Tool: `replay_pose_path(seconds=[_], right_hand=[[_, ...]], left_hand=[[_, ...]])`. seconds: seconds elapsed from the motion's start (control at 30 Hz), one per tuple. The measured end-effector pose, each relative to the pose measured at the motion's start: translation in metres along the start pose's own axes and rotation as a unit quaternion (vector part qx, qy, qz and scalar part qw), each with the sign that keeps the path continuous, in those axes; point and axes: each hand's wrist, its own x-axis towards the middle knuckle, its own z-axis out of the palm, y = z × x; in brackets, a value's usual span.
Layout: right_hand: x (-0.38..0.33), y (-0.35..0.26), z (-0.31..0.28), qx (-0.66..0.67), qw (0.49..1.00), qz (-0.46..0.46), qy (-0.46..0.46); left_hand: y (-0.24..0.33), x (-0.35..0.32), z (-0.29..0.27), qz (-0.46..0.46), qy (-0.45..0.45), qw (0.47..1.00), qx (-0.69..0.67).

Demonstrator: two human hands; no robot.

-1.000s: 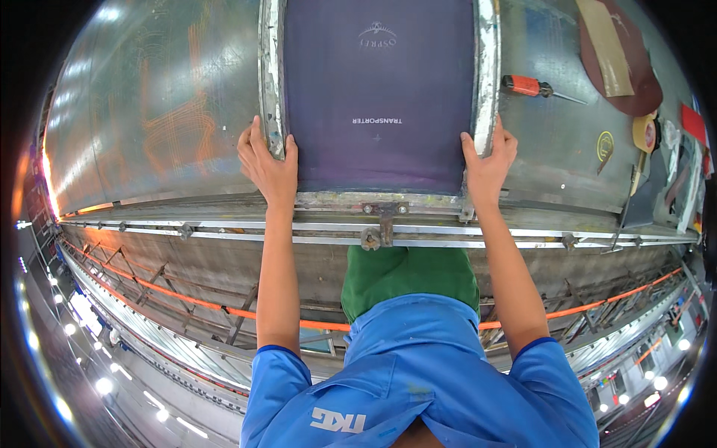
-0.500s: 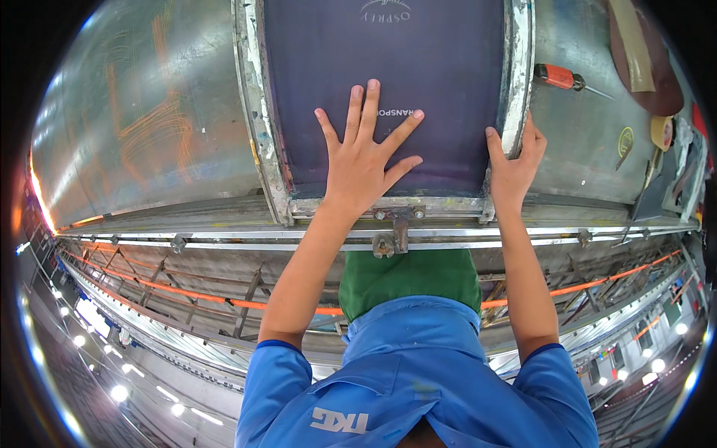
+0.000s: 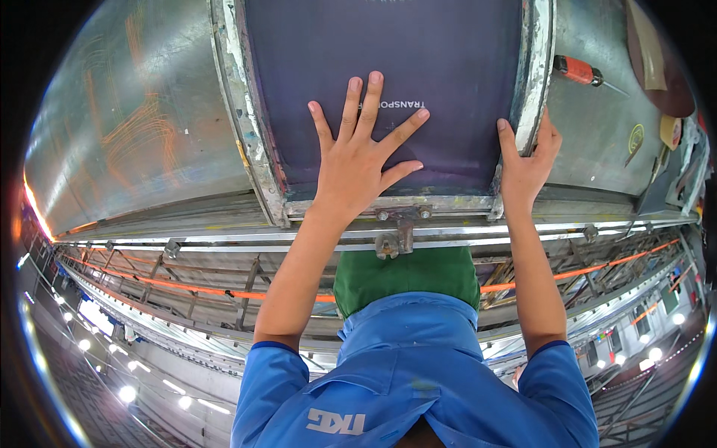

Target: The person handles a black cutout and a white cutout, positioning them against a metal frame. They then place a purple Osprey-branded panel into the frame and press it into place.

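Note:
A screen printing frame (image 3: 535, 71) with worn, paint-flecked metal bars lies in front of me, its dark purple mesh (image 3: 463, 52) carrying small pale lettering. Spread flat on the mesh, just beside the lettering, is my left hand (image 3: 349, 164), fingers apart and holding nothing. My right hand (image 3: 527, 170) grips the frame's right bar close to its near corner, thumb on the inner side and fingers round the outer side. A metal bracket (image 3: 403, 224) with bolts is fixed to the middle of the near bar.
On the metal table (image 3: 172, 97), orange scribbles mark the left part. To the right lie a red-handled screwdriver (image 3: 579, 70), a dark red oval piece (image 3: 661, 67), a tape roll (image 3: 671, 131) and a round yellow sticker (image 3: 635, 138). A metal rail (image 3: 299, 243) runs along the near edge.
The view has come slightly closer to the frame, so it appears larger and the far print is mostly cut off. Both hands keep their places on the mesh and the bar.

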Motion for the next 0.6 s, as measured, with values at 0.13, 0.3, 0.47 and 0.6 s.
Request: replay_pose_path(seconds=[0.13, 0.3, 0.47, 0.6], right_hand=[[0.0, -0.002, 0.0, 0.01, 1.0, 0.005, 0.004], [0.001, -0.004, 0.0, 0.011, 1.0, 0.008, 0.0], [0.0, -0.004, -0.001, 0.014, 1.0, 0.009, 0.001], [0.001, -0.003, -0.002, 0.011, 1.0, 0.011, 0.0]], left_hand=[[0.0, 0.0, 0.001, 0.0, 0.003, 1.0, -0.005], [0.001, -0.001, 0.0, -0.003, 0.0, 1.0, -0.004], [-0.012, -0.014, -0.013, -0.044, 0.002, 0.999, -0.009], [-0.028, -0.029, -0.016, -0.066, 0.004, 0.998, 0.011]])
